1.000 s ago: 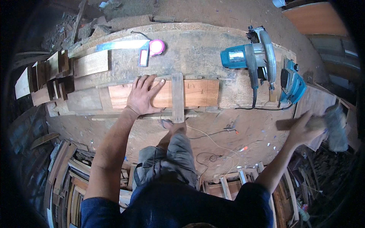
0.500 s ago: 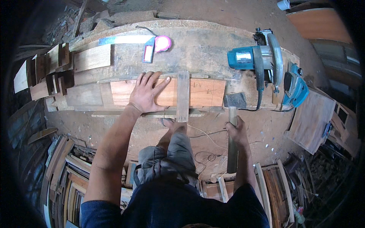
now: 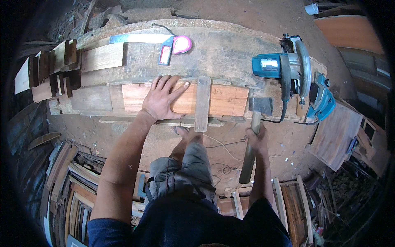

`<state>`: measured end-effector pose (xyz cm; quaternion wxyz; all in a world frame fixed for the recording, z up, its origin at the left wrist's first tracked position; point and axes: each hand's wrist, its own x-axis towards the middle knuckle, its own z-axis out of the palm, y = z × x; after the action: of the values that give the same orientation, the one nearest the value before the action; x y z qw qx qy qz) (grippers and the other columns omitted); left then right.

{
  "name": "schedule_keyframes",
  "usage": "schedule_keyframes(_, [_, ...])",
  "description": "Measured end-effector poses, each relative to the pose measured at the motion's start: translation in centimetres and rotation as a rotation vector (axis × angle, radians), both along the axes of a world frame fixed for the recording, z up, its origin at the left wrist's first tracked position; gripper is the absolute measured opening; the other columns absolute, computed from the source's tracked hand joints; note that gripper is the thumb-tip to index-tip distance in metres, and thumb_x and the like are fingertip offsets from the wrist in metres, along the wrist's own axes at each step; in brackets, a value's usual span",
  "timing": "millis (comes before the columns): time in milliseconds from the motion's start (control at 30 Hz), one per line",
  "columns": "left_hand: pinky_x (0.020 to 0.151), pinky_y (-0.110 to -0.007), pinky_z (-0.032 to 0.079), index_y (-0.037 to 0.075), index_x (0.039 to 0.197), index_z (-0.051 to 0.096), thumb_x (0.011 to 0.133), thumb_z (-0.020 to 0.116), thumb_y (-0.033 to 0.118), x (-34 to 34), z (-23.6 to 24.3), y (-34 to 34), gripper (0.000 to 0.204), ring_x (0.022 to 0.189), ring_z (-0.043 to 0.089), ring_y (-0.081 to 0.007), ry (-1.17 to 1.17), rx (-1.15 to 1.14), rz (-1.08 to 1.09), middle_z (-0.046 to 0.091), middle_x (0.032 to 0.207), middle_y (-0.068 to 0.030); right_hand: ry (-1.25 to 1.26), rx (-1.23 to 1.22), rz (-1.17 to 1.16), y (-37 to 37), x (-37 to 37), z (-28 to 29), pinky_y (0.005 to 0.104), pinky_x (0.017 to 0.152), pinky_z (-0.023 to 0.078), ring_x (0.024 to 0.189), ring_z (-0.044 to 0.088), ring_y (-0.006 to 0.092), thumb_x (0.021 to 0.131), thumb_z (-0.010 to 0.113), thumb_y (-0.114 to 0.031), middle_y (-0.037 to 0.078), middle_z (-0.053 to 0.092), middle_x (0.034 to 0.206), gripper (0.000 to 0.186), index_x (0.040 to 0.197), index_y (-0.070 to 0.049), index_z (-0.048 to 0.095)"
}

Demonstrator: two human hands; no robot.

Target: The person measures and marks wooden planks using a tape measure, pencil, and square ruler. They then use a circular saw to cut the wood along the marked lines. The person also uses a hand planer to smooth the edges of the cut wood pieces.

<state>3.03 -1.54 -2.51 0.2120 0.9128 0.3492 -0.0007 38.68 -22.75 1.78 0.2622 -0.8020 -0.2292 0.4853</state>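
Observation:
A reddish-brown board [image 3: 228, 99] with pencil lines lies along the near edge of the workbench. My left hand [image 3: 160, 99] presses flat on it, fingers spread, the thumb side toward the near edge. Just right of that hand, a narrow grey wooden strip [image 3: 202, 105] crosses the board and juts past the bench edge. My right hand [image 3: 257, 138] is closed around the wooden handle of a hatchet [image 3: 247, 162], near its dark metal head. That head is just off the board's right end; whether it touches the bench I cannot tell.
A teal circular saw [image 3: 284, 68] and another teal power tool [image 3: 320, 99] stand at the bench's right. Toward the back lie a try square [image 3: 166, 51] and a pink tape measure [image 3: 182, 44]. Wood blocks [image 3: 61, 61] crowd the left end; stacked boards [image 3: 78, 185] lean behind me.
The hatchet's handle has tilted, its lower end swinging left, and its head shows more fully beside the board. My left hand stays on the board; the whole view has shifted slightly.

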Motion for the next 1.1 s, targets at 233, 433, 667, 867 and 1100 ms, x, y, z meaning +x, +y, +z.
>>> schedule_keyframes(233, [0.119, -0.061, 0.026, 0.025, 0.155, 0.047, 0.062, 0.083, 0.065, 0.1, 0.6, -0.3, 0.108, 0.139, 0.039, -0.0405, -0.021, 0.012, 0.046, 0.043, 0.151, -0.0168, -0.283, 0.172, -0.058, -6.1, 2.0, 5.2, 0.0359, 0.075, 0.053, 0.089, 0.063, 0.0144, 0.090, 0.071, -0.011, 0.007, 0.062, 0.093, 0.031, 0.115, -0.001, 0.055])
schedule_keyframes(433, [0.118, -0.061, 0.026, 0.025, 0.155, 0.047, 0.062, 0.083, 0.065, 0.3, 0.8, 0.2, 0.108, 0.139, 0.038, -0.0414, -0.034, 0.010, 0.027, 0.042, 0.150, -0.0180, -0.853, 0.207, 0.163, 5.4, 19.4, 9.4, 0.0306, 0.062, 0.048, 0.073, 0.060, 0.0128, 0.090, 0.071, -0.018, 0.004, 0.063, 0.079, 0.030, 0.112, -0.001, 0.063])
schedule_keyframes(667, [0.119, -0.060, 0.025, 0.026, 0.156, 0.045, 0.065, 0.081, 0.066, 0.4, 0.7, 0.2, 0.106, 0.141, 0.037, -0.0393, -0.013, -0.020, 0.031, 0.041, 0.152, -0.0172, -0.806, 0.037, 0.255, 10.1, 30.5, 1.9, 0.0351, 0.079, 0.052, 0.082, 0.066, 0.0183, 0.088, 0.070, -0.024, 0.012, 0.074, 0.093, 0.034, 0.109, 0.004, 0.072])
schedule_keyframes(867, [0.118, -0.062, 0.024, 0.022, 0.155, 0.046, 0.066, 0.080, 0.069, -0.9, 0.3, -0.6, 0.107, 0.138, 0.038, -0.0420, -0.004, -0.014, 0.050, 0.041, 0.151, -0.0193, -1.260, 0.570, -0.005, 12.5, 16.6, 6.3, 0.0346, 0.089, 0.054, 0.097, 0.070, 0.0255, 0.095, 0.071, -0.017, 0.012, 0.074, 0.104, 0.025, 0.110, 0.003, 0.071])
schedule_keyframes(1100, [0.121, -0.061, 0.023, 0.028, 0.157, 0.042, 0.066, 0.078, 0.069, 0.1, 0.4, 0.1, 0.106, 0.140, 0.037, -0.0393, 0.026, -0.038, 0.015, 0.041, 0.152, -0.0163, -0.841, 0.319, 0.326, 17.0, 7.1, 5.2, 0.0334, 0.086, 0.055, 0.093, 0.072, 0.0226, 0.092, 0.078, -0.017, 0.013, 0.073, 0.094, 0.034, 0.118, 0.002, 0.067])
